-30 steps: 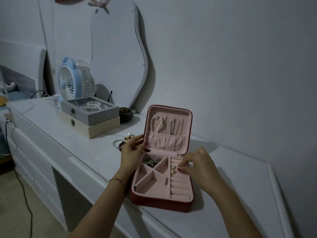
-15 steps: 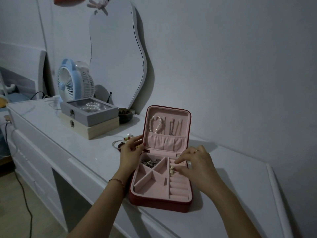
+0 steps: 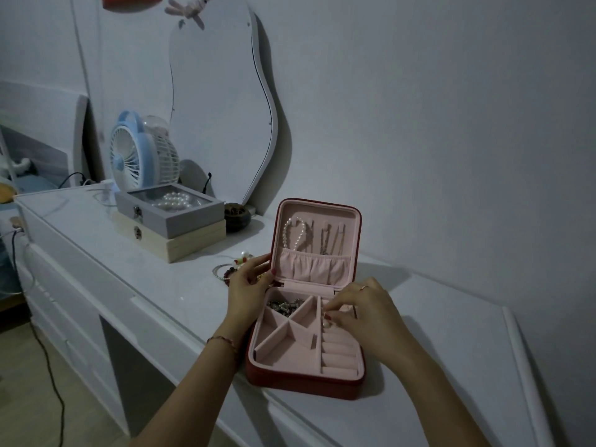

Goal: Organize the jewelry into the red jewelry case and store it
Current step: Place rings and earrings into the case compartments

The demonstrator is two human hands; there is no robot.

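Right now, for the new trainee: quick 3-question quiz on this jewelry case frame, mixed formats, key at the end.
1. True or false: the red jewelry case has its lid shut.
2. Which hand works at the ring rolls? A) left hand B) right hand
3. Fill in: the pearl strand hangs inside the case's ____.

Key: 1 false; 2 B; 3 lid.
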